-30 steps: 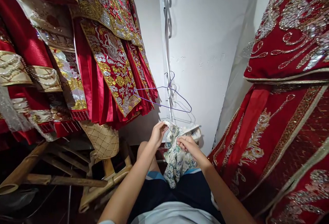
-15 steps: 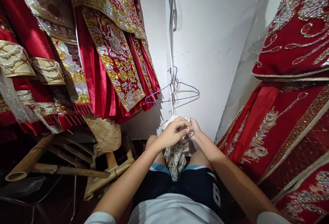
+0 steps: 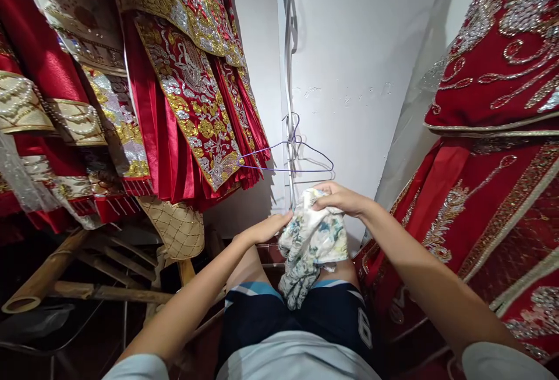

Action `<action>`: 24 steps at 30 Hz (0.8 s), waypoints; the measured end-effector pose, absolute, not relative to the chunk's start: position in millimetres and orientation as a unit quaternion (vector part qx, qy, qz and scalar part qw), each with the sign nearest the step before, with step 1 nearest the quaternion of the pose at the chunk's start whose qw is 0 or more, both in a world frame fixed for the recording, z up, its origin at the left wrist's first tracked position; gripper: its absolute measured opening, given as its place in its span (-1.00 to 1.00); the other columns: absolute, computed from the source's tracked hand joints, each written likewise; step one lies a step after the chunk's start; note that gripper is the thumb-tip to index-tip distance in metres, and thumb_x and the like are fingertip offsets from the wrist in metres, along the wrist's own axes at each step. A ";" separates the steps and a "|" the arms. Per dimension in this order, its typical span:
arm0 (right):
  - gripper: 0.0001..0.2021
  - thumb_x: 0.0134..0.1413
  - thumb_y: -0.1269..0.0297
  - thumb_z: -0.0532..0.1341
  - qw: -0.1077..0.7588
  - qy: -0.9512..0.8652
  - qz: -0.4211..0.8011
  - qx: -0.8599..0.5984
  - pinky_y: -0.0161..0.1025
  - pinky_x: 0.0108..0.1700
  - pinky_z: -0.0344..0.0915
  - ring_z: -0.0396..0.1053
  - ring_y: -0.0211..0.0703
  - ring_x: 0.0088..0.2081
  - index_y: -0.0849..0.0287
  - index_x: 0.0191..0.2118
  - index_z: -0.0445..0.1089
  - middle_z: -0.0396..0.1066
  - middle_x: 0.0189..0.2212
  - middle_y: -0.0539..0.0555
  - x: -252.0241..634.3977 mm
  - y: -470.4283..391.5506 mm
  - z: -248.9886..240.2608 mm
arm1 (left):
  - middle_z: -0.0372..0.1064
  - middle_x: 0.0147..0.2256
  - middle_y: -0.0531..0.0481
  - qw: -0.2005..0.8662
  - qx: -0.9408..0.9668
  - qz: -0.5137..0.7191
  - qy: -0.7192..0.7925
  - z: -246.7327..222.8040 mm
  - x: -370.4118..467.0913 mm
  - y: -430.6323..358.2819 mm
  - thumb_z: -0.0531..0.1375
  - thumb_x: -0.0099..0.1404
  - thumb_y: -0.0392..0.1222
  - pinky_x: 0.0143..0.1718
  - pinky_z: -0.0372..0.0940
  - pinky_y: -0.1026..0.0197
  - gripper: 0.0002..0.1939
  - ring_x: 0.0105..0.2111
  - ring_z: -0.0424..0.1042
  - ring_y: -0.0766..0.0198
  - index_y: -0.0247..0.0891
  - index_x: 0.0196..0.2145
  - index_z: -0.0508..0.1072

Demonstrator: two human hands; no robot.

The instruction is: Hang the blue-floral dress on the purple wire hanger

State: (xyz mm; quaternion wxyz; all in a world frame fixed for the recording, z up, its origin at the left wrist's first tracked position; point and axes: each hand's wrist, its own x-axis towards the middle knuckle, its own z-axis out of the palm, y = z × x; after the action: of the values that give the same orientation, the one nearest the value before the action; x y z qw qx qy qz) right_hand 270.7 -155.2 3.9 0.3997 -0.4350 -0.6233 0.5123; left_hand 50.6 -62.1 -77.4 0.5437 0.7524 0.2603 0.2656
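1. Floral cloth (image 3: pixel 332 234): located between the two hands, in front of the knees, with its lower end reaching down between the thighs, near the dark shorts (image 3: pixel 253 316).
2. Right hand (image 3: pixel 343 198): fingers and thumb pinch the cloth at its upper part.
3. Left hand (image 3: pixel 268 228): fingers extended, tips at the cloth's near-side edge; cannot tell whether they grip it.
4. Extent of handling, as judged: the cloth is lifted and partly opened out on the right. The left portion remains gathered in a narrow, creased bunch; it is neither flattened nor squared. Full outline not determinable.
5. Purple wire hanger (image 3: pixel 333 166): hangs above the cloth, beside a white upright strip (image 3: pixel 288 77); the cloth is not on it.
6. Surroundings: embroidered red garments (image 3: pixel 192 77) on the left, beaded red garment (image 3: pixel 484 106) on the right, bamboo frame (image 3: pixel 117 293) at lower left.
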 end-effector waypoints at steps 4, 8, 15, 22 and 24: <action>-0.84 -0.16 0.33 0.25 0.483 -0.647 0.276 -0.522 -0.25 -0.33 0.31 0.43 -0.10 -0.36 0.21 -0.37 0.53 0.53 -0.37 0.09 307.1 -132.1 5.7 | 0.02 -0.71 0.08 0.269 0.893 0.114 0.342 -76.0 4.3 -33.6 0.22 0.15 0.33 -0.52 -0.06 0.20 -0.36 -0.64 -0.01 0.33 -0.20 -0.75 0.13; -0.56 -0.10 0.37 0.20 0.567 -0.620 0.109 -0.531 -0.12 0.03 0.30 0.39 0.03 0.01 0.17 -0.01 0.48 0.45 0.05 0.16 322.3 -80.1 -11.1 | 0.20 -0.66 0.01 0.120 0.901 0.064 0.412 -51.8 -23.9 -5.2 0.19 0.17 0.22 -0.46 0.02 0.21 -0.51 -0.58 0.18 0.24 -0.18 -0.69 0.29; -0.78 -0.04 0.32 0.10 0.476 -0.608 0.203 -0.603 -0.16 -0.19 0.33 0.40 -0.05 -0.32 0.19 -0.33 0.49 0.50 -0.41 0.10 311.9 -14.9 -42.2 | 0.54 -0.34 -0.19 0.017 0.883 0.096 0.459 -20.5 -20.9 1.5 0.12 0.24 -0.01 -0.17 0.25 0.17 -0.72 -0.20 0.48 -0.02 -0.18 -0.35 0.58; -0.79 -0.13 0.32 0.08 0.466 -0.637 0.177 -0.587 -0.30 -0.44 0.09 0.16 -0.23 -0.54 0.19 -0.47 0.46 0.30 -0.63 -0.06 323.8 -57.9 -49.4 | 0.52 -0.27 -0.34 0.012 0.800 0.104 0.591 -14.9 -33.9 -2.0 -0.04 0.36 0.05 -0.25 0.26 0.09 -0.55 -0.19 0.49 -0.13 -0.28 -0.37 0.51; -0.78 -0.13 0.30 0.08 0.461 -0.642 0.168 -0.589 -0.31 -0.47 0.03 0.14 -0.24 -0.55 0.19 -0.46 0.48 0.28 -0.63 -0.07 328.7 -70.2 -44.0 | 0.51 -0.30 -0.30 0.022 0.798 0.147 0.584 -10.5 -30.7 -4.5 -0.09 0.39 0.07 -0.30 0.22 0.12 -0.52 -0.23 0.49 -0.09 -0.26 -0.39 0.47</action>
State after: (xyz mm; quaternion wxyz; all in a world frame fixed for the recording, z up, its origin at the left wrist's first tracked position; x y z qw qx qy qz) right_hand 328.7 -70.2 -44.0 0.4612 -0.5891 -0.6419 0.1679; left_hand -30.7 -4.5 -10.5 0.0222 0.7980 0.5841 0.1470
